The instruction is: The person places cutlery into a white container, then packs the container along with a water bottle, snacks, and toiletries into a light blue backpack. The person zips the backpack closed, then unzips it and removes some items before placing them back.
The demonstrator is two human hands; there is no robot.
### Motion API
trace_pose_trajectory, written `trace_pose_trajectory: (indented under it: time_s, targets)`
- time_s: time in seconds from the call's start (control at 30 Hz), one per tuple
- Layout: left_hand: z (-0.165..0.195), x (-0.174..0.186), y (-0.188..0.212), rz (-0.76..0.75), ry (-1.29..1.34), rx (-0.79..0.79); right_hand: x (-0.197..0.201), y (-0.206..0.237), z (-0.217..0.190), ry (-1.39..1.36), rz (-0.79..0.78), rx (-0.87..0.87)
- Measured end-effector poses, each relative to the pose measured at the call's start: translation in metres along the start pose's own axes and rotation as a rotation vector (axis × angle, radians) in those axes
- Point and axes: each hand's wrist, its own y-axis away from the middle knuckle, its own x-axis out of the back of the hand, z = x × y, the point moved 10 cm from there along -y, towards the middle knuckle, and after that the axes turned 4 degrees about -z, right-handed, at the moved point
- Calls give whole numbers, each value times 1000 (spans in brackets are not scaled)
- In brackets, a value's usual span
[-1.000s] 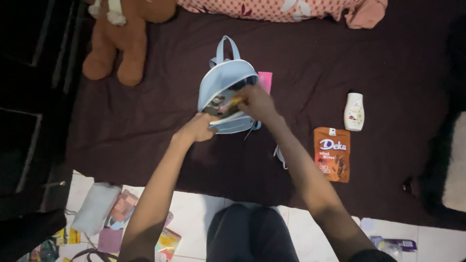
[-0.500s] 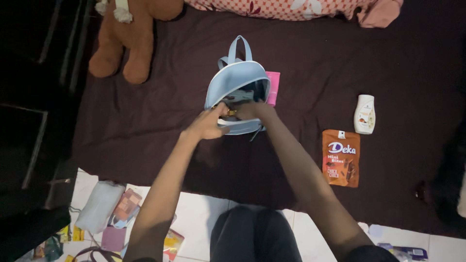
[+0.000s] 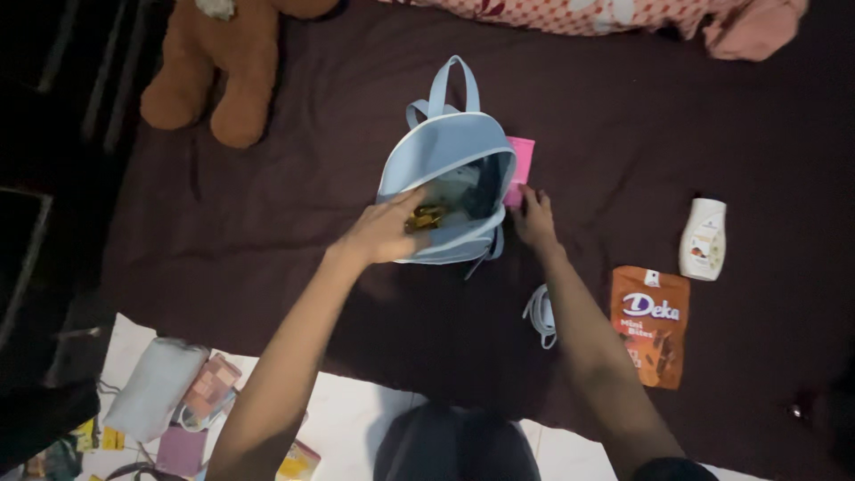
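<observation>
Right hand (image 3: 534,218) moved off the bag to a pink card (image 3: 520,169), fingers loosely spread; mid-frame, left hand (image 3: 385,233) holds open the light blue backpack (image 3: 445,151) on the dark sheet (image 3: 294,178), fingers curled at its mouth by a yellow-brown item (image 3: 428,216) inside.

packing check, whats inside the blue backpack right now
Through the open top of the blue backpack a small yellowish item shows by the left hand, plus pale lining. Deeper contents are dark and hidden. The right hand touches a pink item outside.
</observation>
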Motion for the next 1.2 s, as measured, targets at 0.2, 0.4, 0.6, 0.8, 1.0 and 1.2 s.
trace_pose_trajectory:
  time_s: [0.2, 0.4, 0.6, 0.8, 1.0, 1.2]
  targets:
    - [23, 14, 11, 9, -102, 62, -7, 3, 1, 119, -45, -216]
    - [40, 10, 15, 18, -164, 14, 0, -11, -29, 99, 8, 111]
    - [37, -11, 6, 70, -134, -133, 30, 1, -8, -67, 279, 62]
    - [31, -21, -10, 6, -192, -96, 214, 46, -12, -601, 566, 156]
    - [26, -33, -23, -113, -295, 68, 277, 63, -159, -221, -27, 461]
    - [10, -38, -35, -107, -257, 88, 180, 62, -250, 14, -243, 544]
